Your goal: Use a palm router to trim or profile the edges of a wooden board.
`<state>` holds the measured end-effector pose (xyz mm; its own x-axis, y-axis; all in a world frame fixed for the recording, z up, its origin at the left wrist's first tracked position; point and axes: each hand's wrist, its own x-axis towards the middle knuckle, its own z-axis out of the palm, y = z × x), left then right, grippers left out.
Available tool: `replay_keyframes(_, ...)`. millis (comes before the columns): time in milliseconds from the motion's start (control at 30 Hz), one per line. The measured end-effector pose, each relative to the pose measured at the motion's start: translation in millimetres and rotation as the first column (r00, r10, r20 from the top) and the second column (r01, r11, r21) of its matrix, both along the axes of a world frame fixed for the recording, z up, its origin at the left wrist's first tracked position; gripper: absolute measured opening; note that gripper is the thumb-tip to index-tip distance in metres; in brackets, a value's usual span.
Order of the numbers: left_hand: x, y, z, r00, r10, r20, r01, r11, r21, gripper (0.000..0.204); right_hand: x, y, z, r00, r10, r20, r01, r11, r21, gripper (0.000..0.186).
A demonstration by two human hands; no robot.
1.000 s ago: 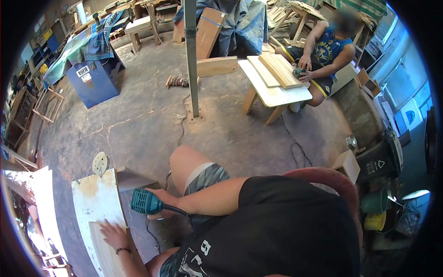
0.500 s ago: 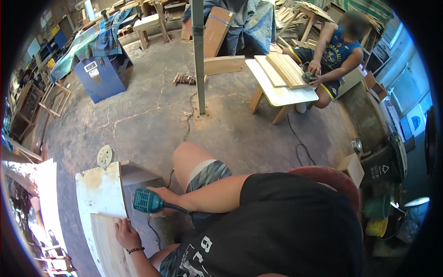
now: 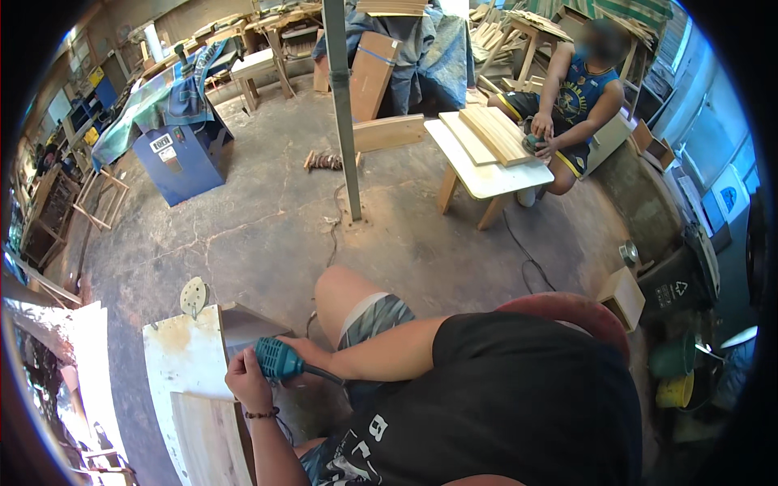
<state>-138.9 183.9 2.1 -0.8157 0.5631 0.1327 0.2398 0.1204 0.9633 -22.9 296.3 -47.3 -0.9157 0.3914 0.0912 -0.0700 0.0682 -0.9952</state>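
Observation:
My right hand grips a teal power sander, whose dark cord runs back below my forearm. The sander is off the wood, with its vented end pointing left. My left hand, with a beaded bracelet at the wrist, is raised close against that vented end. Its fingers are curled; what they hold, if anything, is hidden. Below my left hand a wooden board lies on a low white-topped bench. A round sanding disc with holes sits at the bench's far corner.
Across the floor a person works a sander over boards on a small white-topped table. A metal post stands mid-floor, with a cord at its foot. A blue cabinet is at left; bins and buckets are at right.
My left hand has left the board and come up to the sander. The sander has shifted slightly right, still in my right hand. The whole view has tilted a little.

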Motion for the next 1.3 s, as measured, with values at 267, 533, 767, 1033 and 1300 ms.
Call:
replay_keyframes(267,17.4,4.9,-0.5,0.979,0.198,0.042,-0.199,0.98,0.017,0.04,3.9,6.0,5.7,0.999,0.034,0.037,-0.034,0.999,0.007,0.072)
replay_keyframes(533,4.3,-7.9,-21.5,0.993,-0.025,0.117,0.007,0.989,0.15,0.038,3.4,1.6,7.3,0.996,-0.048,-0.08,0.049,0.999,0.016,0.067)
replay_keyframes(767,3.3,-23.8,-33.8,0.968,-0.154,0.199,0.107,0.967,0.232,0.052,2.9,3.1,-3.2,0.999,-0.039,0.007,0.038,0.987,0.154,0.074)
replay_keyframes(1033,0.3,-54.6,-17.4,0.971,-0.206,0.121,0.196,0.976,0.094,0.057,-33.3,-11.5,-46.5,0.998,0.061,0.018,-0.007,0.398,-0.918,0.041)
replay_keyframes(1300,-25.5,-187.5,-65.5,0.804,-0.108,-0.585,-0.548,0.247,-0.799,0.09,-36.4,-2.9,-46.0,0.986,-0.013,-0.166,0.037,0.989,0.142,0.02)
